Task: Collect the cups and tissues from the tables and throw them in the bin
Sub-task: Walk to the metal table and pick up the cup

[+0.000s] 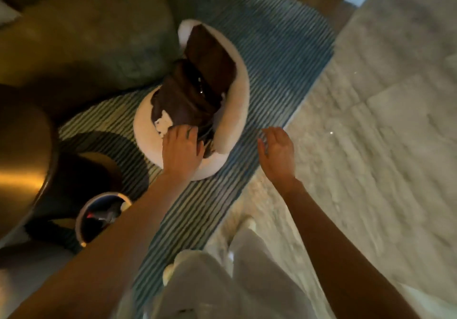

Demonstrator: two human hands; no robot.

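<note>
A white oval container (235,111) stands on the striped rug, with dark brown material (197,76) bunched in its opening. A crumpled white tissue (163,124) lies at the near-left edge of that brown material. My left hand (181,149) rests palm down on the container's near rim, fingers curled into the brown material right beside the tissue; whether it grips anything is hidden. My right hand (277,152) hovers over the rug to the right of the container, fingers spread and holding nothing. The picture is blurred by motion.
A small round white-rimmed container (84,210) with dark contents sits at lower left, partly behind my left forearm. A brass round table (22,170) is at far left, a green upholstered seat (99,34) behind. Pale stone floor (371,121) lies right of the blue striped rug (272,46).
</note>
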